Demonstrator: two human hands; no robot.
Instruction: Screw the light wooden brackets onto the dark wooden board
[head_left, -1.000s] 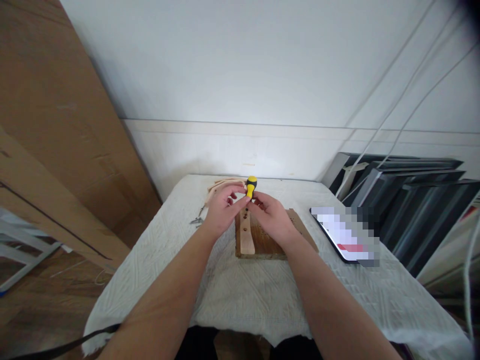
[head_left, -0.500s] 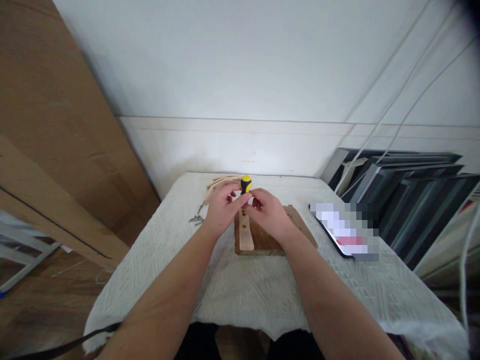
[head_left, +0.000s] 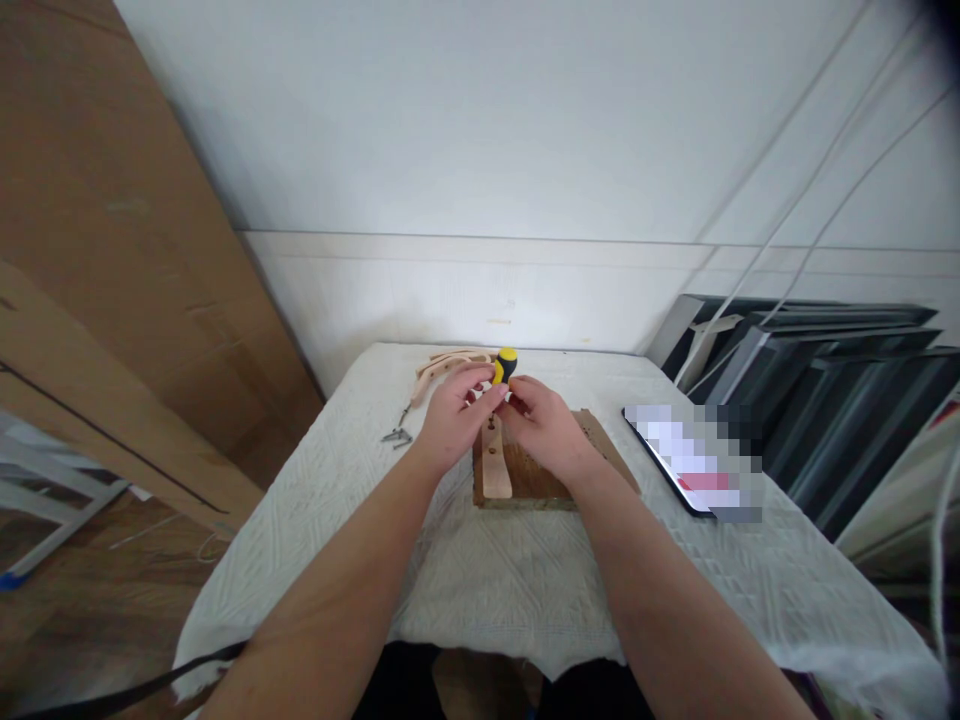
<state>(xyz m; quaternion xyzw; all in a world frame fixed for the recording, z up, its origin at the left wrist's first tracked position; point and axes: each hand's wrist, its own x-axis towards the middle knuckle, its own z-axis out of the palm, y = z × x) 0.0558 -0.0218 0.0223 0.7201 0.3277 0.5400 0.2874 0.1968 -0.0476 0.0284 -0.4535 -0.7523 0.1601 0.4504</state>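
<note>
Okay, so gripping a yellow-and-black screwdriver by the handle in the left hand, right above a holed wooden strip on a brown board. Got the right hand curled in at the handle's base, can't tell if pinching anything. Blocking the strip's far end with both. Seeing tall cardboard packaging off left, insides hidden. Also got more wooden pieces behind, small metal bits nearer left, and a phone on the surface at right.

Both forearms stretch forward, fingers curled close together
</note>
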